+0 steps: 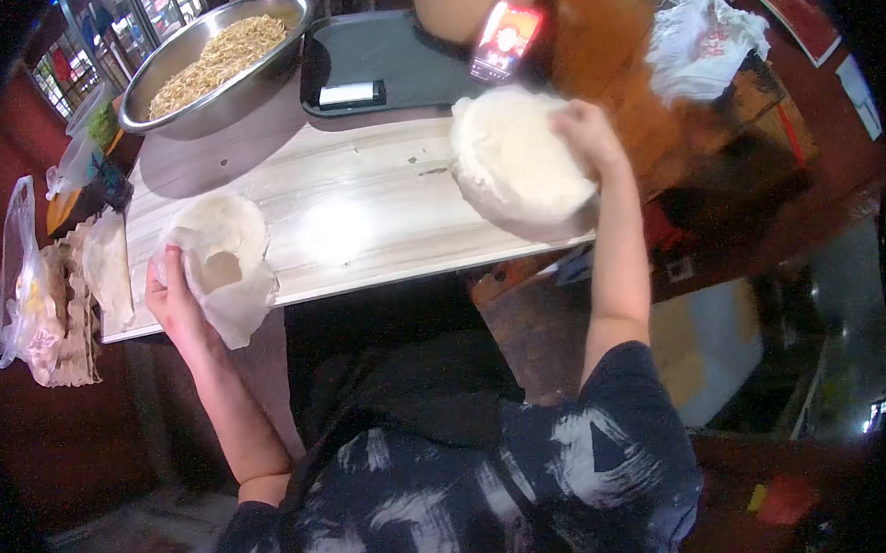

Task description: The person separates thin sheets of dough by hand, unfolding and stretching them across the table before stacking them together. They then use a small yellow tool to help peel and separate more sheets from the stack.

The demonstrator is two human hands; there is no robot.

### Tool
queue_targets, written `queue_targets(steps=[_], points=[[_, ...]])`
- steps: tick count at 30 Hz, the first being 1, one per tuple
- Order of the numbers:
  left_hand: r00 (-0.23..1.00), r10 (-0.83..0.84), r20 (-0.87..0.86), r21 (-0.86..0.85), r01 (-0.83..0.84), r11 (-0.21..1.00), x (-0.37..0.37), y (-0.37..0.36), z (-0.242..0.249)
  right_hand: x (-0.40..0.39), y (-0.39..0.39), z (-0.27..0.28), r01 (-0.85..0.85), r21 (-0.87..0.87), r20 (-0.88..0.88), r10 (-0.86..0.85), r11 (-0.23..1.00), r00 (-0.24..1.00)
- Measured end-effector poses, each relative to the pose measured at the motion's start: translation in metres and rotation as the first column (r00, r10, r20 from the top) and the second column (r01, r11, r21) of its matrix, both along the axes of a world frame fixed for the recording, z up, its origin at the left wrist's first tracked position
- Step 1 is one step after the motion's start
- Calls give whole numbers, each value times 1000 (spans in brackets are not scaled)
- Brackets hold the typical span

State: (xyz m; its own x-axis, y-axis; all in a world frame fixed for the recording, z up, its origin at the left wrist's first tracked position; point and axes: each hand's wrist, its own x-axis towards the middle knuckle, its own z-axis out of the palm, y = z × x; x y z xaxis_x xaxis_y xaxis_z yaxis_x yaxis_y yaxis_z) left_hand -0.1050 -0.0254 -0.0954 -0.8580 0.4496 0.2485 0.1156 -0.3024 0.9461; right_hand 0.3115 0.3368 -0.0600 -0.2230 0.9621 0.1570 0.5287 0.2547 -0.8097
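My left hand [176,297] is closed on a thin, pale dough wrapper [249,299]. The wrapper drapes over the table's front left edge, folded, with a round gap or see-through patch near its middle. A stack of round dough wrappers [507,163] lies at the right end of the table. At the upper right of that stack, my right hand [588,134] has its fingers curled together on the edge of the wrappers. How many layers the fingers grip is hidden.
A steel bowl [132,121] of pale shredded filling [219,63] stands at the back left. Beside it, a dark tray [391,54] carries a small white and black box [351,94]. A lit phone [506,41] leans behind the stack. Plastic bags [25,298] and cardboard [78,341] lie left.
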Motion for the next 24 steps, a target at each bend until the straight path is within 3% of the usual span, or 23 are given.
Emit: queue_targets(steps=[2, 7, 10, 12, 13, 14, 16, 18, 20, 22, 24], points=[[1000, -1, -2, -11, 1, 1000, 2, 0, 3, 3, 4, -10, -112, 151, 98, 98, 982, 990], [999, -51, 11, 43, 50, 998, 5, 4, 1, 2, 14, -13, -90, 212, 101, 70, 973, 992], [1000, -12, -6, -20, 12, 1000, 18, 7, 9, 6, 27, -25, -61, 245, 152, 23, 968, 988], [995, -81, -57, -77, 77, 994, 30, 9, 20, 5, 21, -25, -53, 255, 190, 4, 966, 982], [996, -75, -57, -81, 70, 994, 37, 11, 26, -3, -3, -14, 31, 517, 349, -243, 855, 905], [987, -106, -118, -155, 88, 984, 46, 14, 32, -13, -28, -2, 35, 744, 411, -499, 667, 763], [941, -251, -225, -285, 183, 941, 66, 19, 49, -33, -67, 17, -59, 748, 377, -350, 661, 858], [851, -411, -327, -368, 286, 885, 85, 32, 64, -60, -109, 34, -364, 647, 422, 83, 670, 903], [777, -487, -399, -396, 333, 856, 100, 45, 70, -89, -154, 31, -604, 544, 277, 555, 582, 784], [755, -507, -415, -394, 354, 848, 112, 51, 74, -107, -189, 32, -651, 491, 202, 652, 578, 731], [738, -642, -206, -382, 544, 747, 121, 52, 81, -118, -199, 30, -690, 438, 122, 723, 576, 680]])
